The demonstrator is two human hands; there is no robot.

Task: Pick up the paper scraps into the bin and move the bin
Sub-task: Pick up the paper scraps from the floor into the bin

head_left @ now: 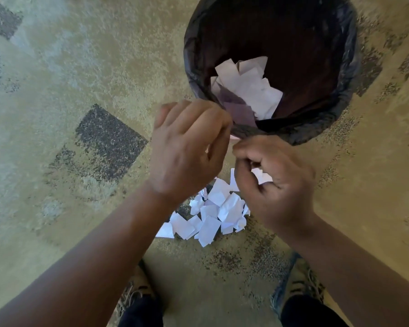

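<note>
Just beyond the right hand (272, 182), clenched on white paper scraps (260, 177), stands the lined bin (350, 74); left hand (187, 147) loosely curled at its near rim, contents unclear through blur; best carry past rim before releasing; floor pile (210, 213) remains beneath.

Carpeted indoor room (57, 67), lined bin (316, 128)

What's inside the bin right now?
The bin has a black liner and holds a loose heap of white paper scraps against its near wall. The far side is dark, so the bottom there cannot be made out. The left hand covers part of the near rim.
</note>
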